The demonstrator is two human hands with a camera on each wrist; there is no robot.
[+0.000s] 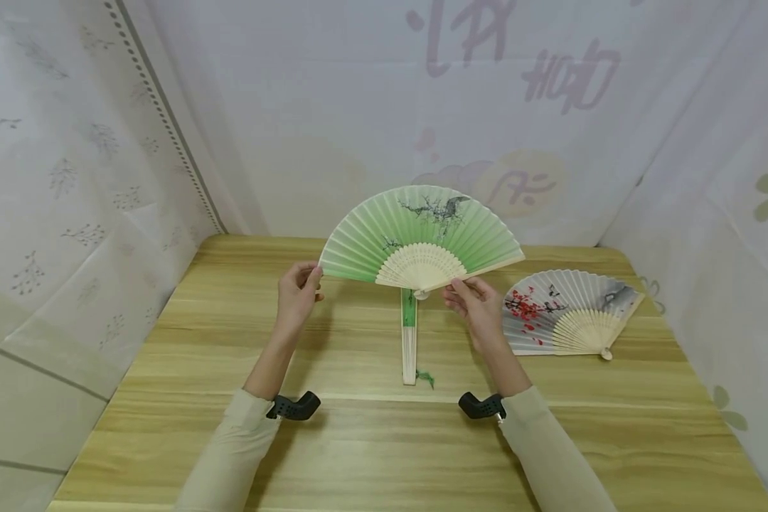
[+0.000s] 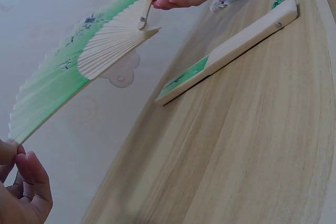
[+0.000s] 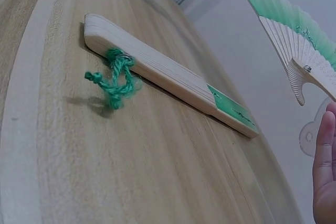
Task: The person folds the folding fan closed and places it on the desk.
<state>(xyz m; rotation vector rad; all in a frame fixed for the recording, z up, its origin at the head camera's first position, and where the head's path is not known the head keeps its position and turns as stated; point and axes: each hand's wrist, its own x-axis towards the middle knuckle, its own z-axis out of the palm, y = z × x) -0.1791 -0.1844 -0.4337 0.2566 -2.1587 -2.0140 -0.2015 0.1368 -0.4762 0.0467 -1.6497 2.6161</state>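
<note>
A green folding fan (image 1: pixel 422 231) with a dark blossom-branch print is spread wide, held up above the table. My left hand (image 1: pixel 299 293) pinches its left end at the outer edge, thumb against fingers. At the lower right, near the pivot, my right hand (image 1: pixel 476 306) pinches the outer rib. Below lies a second, folded fan (image 1: pixel 409 348) with green cloth, pale ribs and a green cord (image 3: pixel 119 80) at its pivot end. In the left wrist view the spread fan (image 2: pixel 79 61) slants between both hands.
To the right of my right hand, an open grey-white fan (image 1: pixel 566 313) with red blossoms lies on the wooden table (image 1: pixel 358 455). A printed white cloth (image 1: pixel 333 121) hangs behind the table, with more cloth at both sides. Black wrist cameras (image 1: pixel 296 406) sit at both cuffs.
</note>
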